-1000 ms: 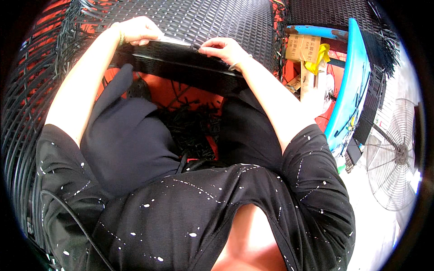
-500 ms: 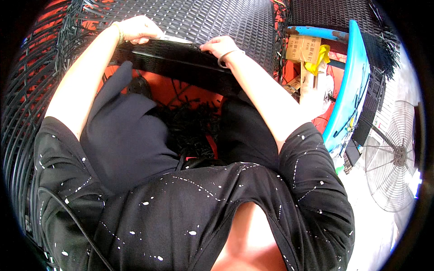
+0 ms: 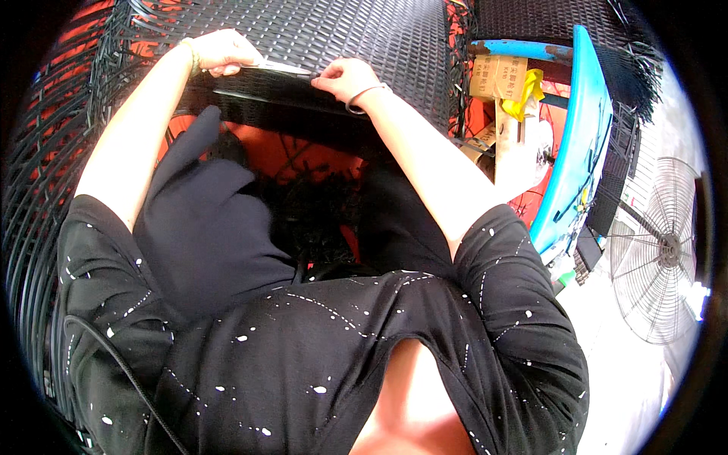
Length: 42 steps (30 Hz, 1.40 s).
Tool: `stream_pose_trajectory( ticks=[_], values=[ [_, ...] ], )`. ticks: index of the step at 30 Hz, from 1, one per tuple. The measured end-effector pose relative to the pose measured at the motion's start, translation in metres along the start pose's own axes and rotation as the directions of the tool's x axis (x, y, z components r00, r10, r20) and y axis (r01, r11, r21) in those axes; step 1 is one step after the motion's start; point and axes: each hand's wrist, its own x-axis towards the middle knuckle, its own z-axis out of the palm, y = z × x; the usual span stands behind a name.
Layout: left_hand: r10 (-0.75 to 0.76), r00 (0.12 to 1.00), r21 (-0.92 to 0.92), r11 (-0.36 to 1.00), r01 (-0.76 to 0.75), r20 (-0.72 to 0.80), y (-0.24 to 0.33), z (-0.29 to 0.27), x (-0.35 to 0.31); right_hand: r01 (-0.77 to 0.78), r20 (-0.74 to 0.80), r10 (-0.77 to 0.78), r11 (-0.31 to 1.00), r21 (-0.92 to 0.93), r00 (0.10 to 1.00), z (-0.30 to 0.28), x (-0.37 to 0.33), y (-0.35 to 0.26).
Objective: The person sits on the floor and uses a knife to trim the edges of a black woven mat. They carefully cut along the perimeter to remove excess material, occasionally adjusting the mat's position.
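Observation:
My left hand (image 3: pixel 226 53) is closed around the end of a slim, pale, pointed tool (image 3: pixel 282 67), which lies along the near edge of a black woven wicker panel (image 3: pixel 303 30). The tool's narrow end points toward my right hand (image 3: pixel 346 74). There, thumb and fingers are pinched together beside the tip. Whatever that pinch holds, if anything, is too small to make out. Below both hands runs the panel's dark, glossy front edge (image 3: pixel 265 97).
Loose black strips stick out at the left (image 3: pixel 53 167). On the right, a blue curved frame (image 3: pixel 580 144) stands beside a cardboard box (image 3: pixel 499 76) and a yellow wrapper (image 3: pixel 525 95). A round fan (image 3: pixel 667 250) is at the far right. Black scraps (image 3: pixel 307 220) lie between my legs.
My right hand has moved left, a little closer to my left hand. More of the pale tool shows between them. The whole view has shifted slightly.

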Motion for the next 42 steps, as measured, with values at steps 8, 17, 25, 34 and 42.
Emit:
stream_pose_trajectory(
  ticks=[8,17,25,34,42],
  values=[
    [0.002,0.992,0.042,0.999,0.003,-0.124,0.004,-0.027,-0.016,-0.031,-0.065,0.030,0.999,-0.020,0.997,0.002,-0.003,0.001],
    [0.004,0.976,-0.028,1.000,-0.011,-0.216,-0.036,-0.043,-0.016,0.227,-0.220,-0.270,0.953,-0.202,0.937,0.008,-0.006,-0.031],
    [-0.010,0.981,-0.017,1.000,0.007,-0.192,-0.033,-0.038,-0.024,0.335,-0.116,-0.336,0.942,-0.026,0.935,0.005,0.009,-0.036],
    [-0.088,0.981,0.180,0.976,0.119,-0.173,-0.018,-0.049,-0.052,0.339,-0.316,-0.272,0.924,0.179,0.909,0.031,-0.001,-0.019],
    [0.022,0.990,0.288,0.957,0.020,-0.142,-0.001,-0.043,-0.058,0.302,-0.333,-0.269,0.952,0.053,0.904,0.028,-0.004,-0.031]
  ],
)
